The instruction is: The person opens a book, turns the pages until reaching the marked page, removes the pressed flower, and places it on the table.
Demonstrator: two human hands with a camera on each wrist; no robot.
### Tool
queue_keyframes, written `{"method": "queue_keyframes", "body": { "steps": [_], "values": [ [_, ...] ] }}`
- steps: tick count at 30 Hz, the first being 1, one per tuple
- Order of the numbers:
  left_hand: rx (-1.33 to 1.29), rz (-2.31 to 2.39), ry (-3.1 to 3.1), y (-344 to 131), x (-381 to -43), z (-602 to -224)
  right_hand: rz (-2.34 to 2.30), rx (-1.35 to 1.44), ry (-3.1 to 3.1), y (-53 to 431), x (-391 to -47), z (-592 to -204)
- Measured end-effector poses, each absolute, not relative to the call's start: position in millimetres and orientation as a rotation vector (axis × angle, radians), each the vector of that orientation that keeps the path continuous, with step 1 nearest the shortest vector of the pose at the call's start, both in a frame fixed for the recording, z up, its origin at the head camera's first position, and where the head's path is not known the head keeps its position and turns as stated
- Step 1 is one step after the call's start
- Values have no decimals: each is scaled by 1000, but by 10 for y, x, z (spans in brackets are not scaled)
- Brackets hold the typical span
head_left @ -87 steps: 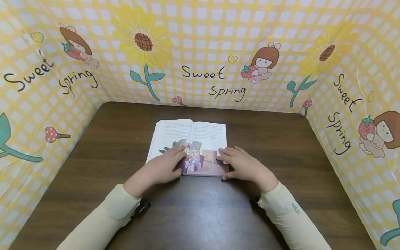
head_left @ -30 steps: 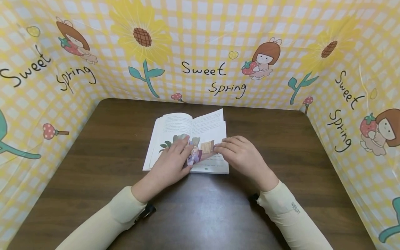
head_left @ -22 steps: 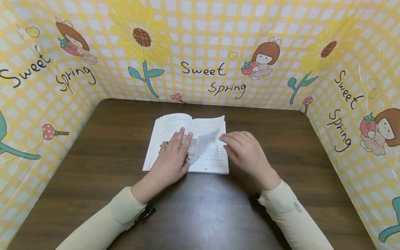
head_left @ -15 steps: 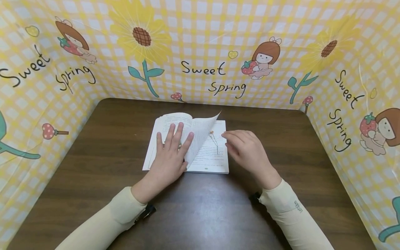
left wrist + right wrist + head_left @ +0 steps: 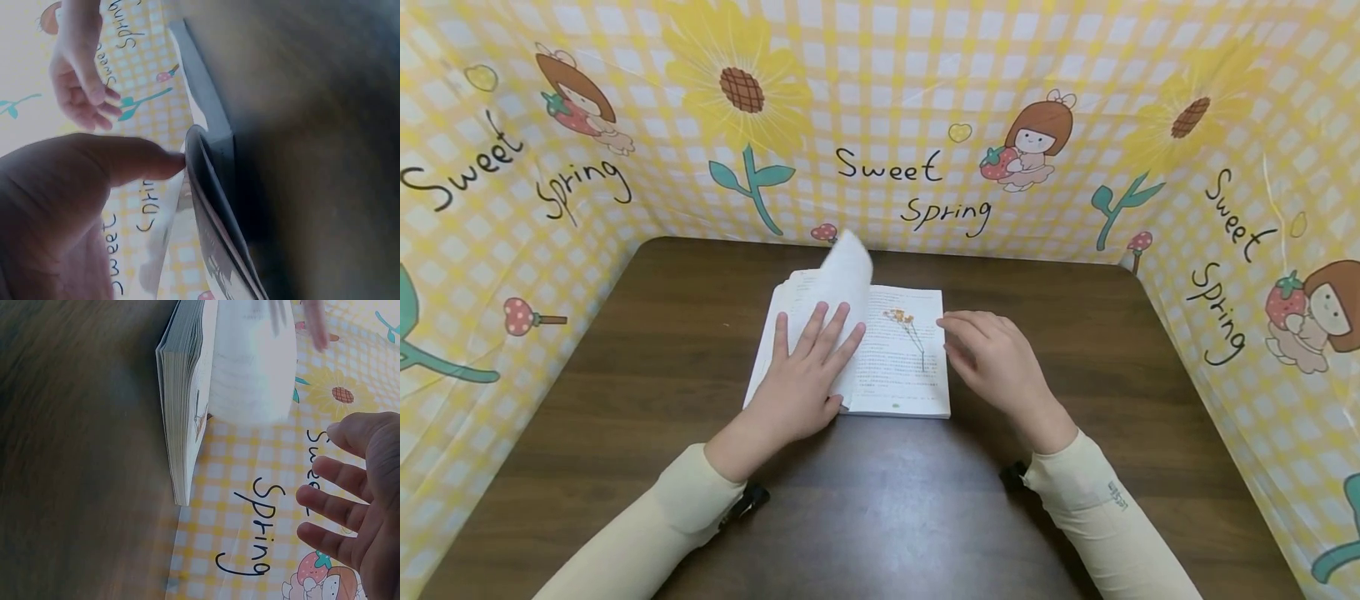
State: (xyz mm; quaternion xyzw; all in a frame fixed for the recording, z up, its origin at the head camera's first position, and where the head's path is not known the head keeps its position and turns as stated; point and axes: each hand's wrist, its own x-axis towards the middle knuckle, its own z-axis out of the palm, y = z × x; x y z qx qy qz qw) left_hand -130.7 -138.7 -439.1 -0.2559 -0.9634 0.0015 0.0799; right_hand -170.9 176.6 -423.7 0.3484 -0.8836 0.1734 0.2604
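- Backdrop [image 5: 475, 275]: yellow gingham sheet with sunflowers and "Sweet Spring" print, wraps left, back and right of the table [image 5: 625, 433], which is dark wood-grain.
- Left hand [image 5: 801, 375]: lies flat on the left page of the book [image 5: 895, 367], fingers straight and slightly spread, pointing away from the person. Nothing pinched. In the left wrist view the thumb tip touches the page edges.
- Book: open, lying flat at table centre, near the back edge. Right page exposed: text plus a small orange flower drawing [image 5: 904, 325].
- Loose page [image 5: 846, 279]: stands curled up above the spine, mid-turn, blurred. Neither hand grips it.
- Right hand [image 5: 996, 362]: just beside the book's right edge, fingers relaxed and loosely spread. Fingertips are at the page's edge; contact can't be told. Right wrist view shows fingers apart, holding nothing.
- Cream sleeves [image 5: 1097, 517] on both forearms.
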Motion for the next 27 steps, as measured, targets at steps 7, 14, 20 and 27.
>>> {"method": "queue_keyframes", "body": {
  "steps": [7,14,20,27],
  "values": [
    [-775,-188,-3077,-1450,-1350,-4378,468,896,-2441,1765,-1707,-4256],
    [-742,-316,-3196,-1489,-1389,-4426,484,825,-2543,1758,-1710,-4287],
    [-712,-389,-3250,-1516,-1409,-4422,562,736,-2642,1736,-1739,-4324],
    [-714,-400,-3285,-1539,-1437,-4436,744,578,-2798,1653,-1745,-4407]
  ]
}}
